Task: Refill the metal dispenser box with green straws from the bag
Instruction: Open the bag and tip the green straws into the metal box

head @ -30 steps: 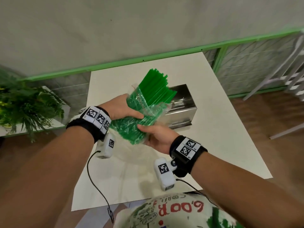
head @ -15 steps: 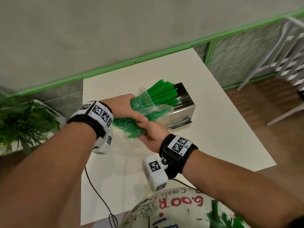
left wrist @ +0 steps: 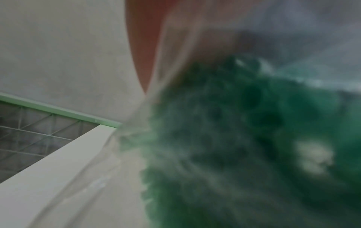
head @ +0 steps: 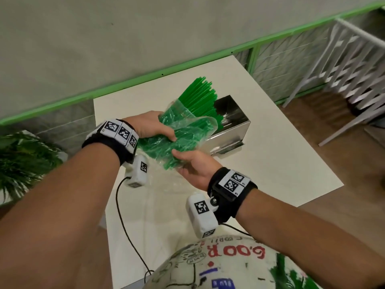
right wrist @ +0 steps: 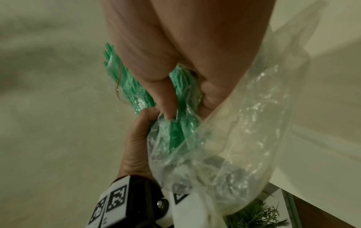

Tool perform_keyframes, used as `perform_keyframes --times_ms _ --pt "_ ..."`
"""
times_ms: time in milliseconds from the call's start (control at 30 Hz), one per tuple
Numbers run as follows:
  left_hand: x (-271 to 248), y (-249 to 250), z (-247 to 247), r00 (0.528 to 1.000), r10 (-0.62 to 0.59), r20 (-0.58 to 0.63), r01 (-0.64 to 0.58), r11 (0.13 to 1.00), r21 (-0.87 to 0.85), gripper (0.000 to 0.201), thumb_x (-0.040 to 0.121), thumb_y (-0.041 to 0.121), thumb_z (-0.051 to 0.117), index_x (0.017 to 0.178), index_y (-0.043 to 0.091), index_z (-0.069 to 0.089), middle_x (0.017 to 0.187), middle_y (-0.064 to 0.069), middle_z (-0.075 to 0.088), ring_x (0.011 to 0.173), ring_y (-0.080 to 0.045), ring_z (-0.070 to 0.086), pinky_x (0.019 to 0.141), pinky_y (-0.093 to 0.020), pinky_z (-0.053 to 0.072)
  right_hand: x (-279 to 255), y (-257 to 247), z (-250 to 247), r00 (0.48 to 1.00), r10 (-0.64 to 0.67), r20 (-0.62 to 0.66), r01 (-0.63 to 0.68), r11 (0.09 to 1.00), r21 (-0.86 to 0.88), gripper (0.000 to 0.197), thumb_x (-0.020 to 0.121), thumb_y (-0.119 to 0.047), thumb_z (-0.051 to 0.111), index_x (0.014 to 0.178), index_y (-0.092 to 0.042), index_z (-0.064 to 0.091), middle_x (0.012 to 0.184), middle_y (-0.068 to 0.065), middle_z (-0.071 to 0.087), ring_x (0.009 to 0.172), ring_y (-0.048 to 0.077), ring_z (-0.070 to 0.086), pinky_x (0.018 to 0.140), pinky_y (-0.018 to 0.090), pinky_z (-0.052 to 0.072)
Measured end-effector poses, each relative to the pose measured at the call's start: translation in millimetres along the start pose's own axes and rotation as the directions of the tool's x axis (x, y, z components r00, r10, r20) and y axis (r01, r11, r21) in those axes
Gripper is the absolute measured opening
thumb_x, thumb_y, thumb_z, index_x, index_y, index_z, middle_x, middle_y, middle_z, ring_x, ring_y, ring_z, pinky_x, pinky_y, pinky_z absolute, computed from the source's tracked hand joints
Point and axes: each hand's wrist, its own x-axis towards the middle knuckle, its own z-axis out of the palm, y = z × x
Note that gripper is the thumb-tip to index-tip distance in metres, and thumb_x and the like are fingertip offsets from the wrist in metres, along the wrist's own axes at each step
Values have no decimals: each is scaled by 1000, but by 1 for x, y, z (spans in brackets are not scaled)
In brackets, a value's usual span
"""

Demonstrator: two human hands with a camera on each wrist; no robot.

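Both hands' fingers grip the bag (head: 188,130) of green straws (head: 200,97) — only the head view shows the dispenser box (head: 231,126).

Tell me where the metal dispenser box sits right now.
In the head view the metal dispenser box stands on the white table, right of centre, just behind the straws sticking out of the bag.

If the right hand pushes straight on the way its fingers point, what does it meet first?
The right hand already grips the bag of green straws. Straight on, past the bundle, it would probably meet the left hand; depth is unclear.
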Motion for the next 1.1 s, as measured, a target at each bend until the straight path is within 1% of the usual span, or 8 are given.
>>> perform_keyframes --times_ms 167,333,467,600,667,800,933,1100 --pt "3 5 7 999 13 50 -11 1000 -28 70 52 52 94 108 17 71 101 -8 80 92 -29 78 92 -45 61 9 2 4 998 -37 -46 37 999 3 43 94 11 52 136 2 54 131 20 64 104 27 69 80 34 61" --pt "15 11 8 996 41 84 -52 990 131 110 31 86 87 118 21 69 107 0 78 96 -22 76 97 -44 58 18 -2 9 982 -10 -188 -3 997 -72 31 96 8 51 124 0 61 116 15 69 91 21 69 72 26 57" --pt "12 24 6 998 18 68 -38 951 307 94 35 70 84 110 17 65 102 -4 76 93 -25 73 92 -48 59 13 -9 7 990 1 -141 -1 1000 -4 34 91 13 45 122 8 58 112 19 69 90 26 69 72 29 59" --pt "15 29 4 1000 26 0 -24 943 331 85 33 58 82 106 17 67 100 -5 76 91 -26 73 92 -50 59 6 -9 5 995 71 -70 -75 995 -62 29 73 16 47 97 3 57 100 17 57 92 26 58 75 25 53" --pt "16 31 4 1000 18 -8 -14 948 319 77 39 49 85 105 15 68 100 -8 76 90 -28 74 91 -51 60 5 -11 3 992 100 -76 -111 982 -154 18 84 17 48 79 1 53 79 12 58 76 20 58 71 23 52" --pt "22 30 3 999 -3 45 -9 960 280 58 59 35 94 107 14 70 100 -9 79 87 -28 76 89 -44 61 4 -18 3 991 127 -31 -130 972 -195 22 95 13 46 101 1 63 90 10 69 77 16 66 92 30 54" --pt "23 38 2 991 -23 130 -11 968 252 83 44 60 93 111 17 71 97 -4 81 86 -25 79 88 -40 62 10 -19 6 994 33 -102 -45 993 -112 39 91 19 52 125 2 61 95 11 72 67 15 72 60 21 58" --pt "30 47 4 991 -57 119 8 926 377 127 24 89 81 125 15 62 115 -3 74 98 -21 72 98 -41 56 12 -23 5 985 13 -171 -33 993 -115 32 91 13 58 121 1 62 97 11 73 69 14 71 59 19 56"
